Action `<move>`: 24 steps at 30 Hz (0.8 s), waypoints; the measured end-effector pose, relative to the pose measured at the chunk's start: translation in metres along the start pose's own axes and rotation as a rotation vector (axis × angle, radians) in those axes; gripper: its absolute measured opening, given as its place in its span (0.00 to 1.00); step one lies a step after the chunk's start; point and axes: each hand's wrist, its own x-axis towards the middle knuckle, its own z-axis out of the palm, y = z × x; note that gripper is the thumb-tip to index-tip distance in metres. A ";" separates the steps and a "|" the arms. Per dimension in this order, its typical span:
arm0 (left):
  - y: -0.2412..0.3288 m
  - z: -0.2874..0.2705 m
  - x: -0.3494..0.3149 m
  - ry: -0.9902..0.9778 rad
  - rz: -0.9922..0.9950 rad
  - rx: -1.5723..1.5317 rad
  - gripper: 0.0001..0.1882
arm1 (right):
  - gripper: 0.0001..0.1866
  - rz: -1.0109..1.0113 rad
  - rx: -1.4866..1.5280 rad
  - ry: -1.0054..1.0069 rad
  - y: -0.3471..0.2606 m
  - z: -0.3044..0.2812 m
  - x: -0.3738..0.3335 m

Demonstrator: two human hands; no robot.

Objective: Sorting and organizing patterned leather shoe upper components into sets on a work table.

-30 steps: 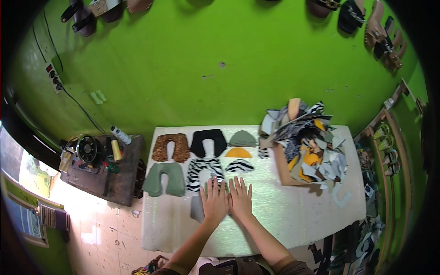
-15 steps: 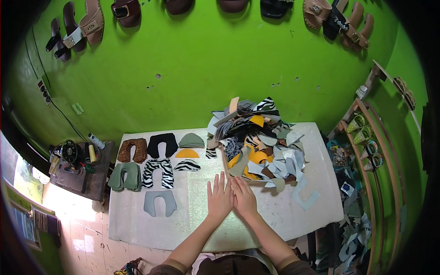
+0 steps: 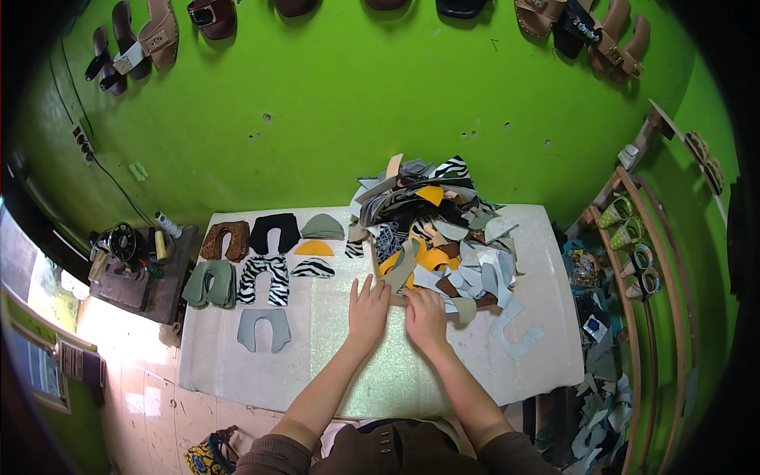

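Note:
My left hand [image 3: 369,313] rests at the near left corner of a shallow tray [image 3: 393,301], its fingers stretched out and open. Beside it, my right hand [image 3: 427,317] has its fingers bent over the tray's near edge; its fingertips are partly hidden. The tray is heaped with material scraps [image 3: 443,261] in grey, yellow, black, brown and zebra print. An olive scrap [image 3: 401,269] lies just beyond my fingers. A pale grey U-shaped scrap [image 3: 516,332] lies on the table right of the tray.
Left of the tray lie U-shaped cut pieces: leopard [image 3: 225,240], black [image 3: 275,233], zebra [image 3: 264,279], olive [image 3: 210,285] and grey [image 3: 264,329]. Half-round pieces, green [image 3: 322,227], yellow [image 3: 314,248] and zebra [image 3: 313,268], lie beside them. A sewing machine [image 3: 124,242] stands far left, a wooden rack [image 3: 677,293] right.
My hands, together before, have moved apart at the tray's near edge. The right hand's fingers have bent over the edge. The view has shifted slightly.

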 end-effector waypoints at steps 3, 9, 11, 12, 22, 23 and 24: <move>-0.001 -0.005 0.008 -0.020 0.021 0.028 0.13 | 0.11 0.030 0.031 0.002 0.014 -0.002 0.005; 0.008 -0.015 0.036 0.026 0.028 -0.133 0.08 | 0.09 0.211 -0.029 -0.017 0.059 -0.009 0.041; 0.013 -0.012 0.045 0.049 0.019 -0.196 0.08 | 0.12 0.222 -0.239 0.055 0.076 -0.011 0.055; 0.016 -0.010 0.050 0.075 0.007 -0.257 0.07 | 0.12 0.229 -0.245 0.057 0.083 -0.009 0.060; 0.020 0.006 0.081 0.083 -0.012 -0.421 0.07 | 0.09 0.161 -0.318 0.105 0.123 -0.011 0.080; 0.020 0.007 0.082 0.033 -0.043 -0.498 0.08 | 0.09 0.165 -0.320 0.102 0.122 -0.013 0.080; 0.021 0.008 0.084 -0.017 -0.074 -0.575 0.09 | 0.08 0.176 -0.251 0.121 0.120 -0.015 0.079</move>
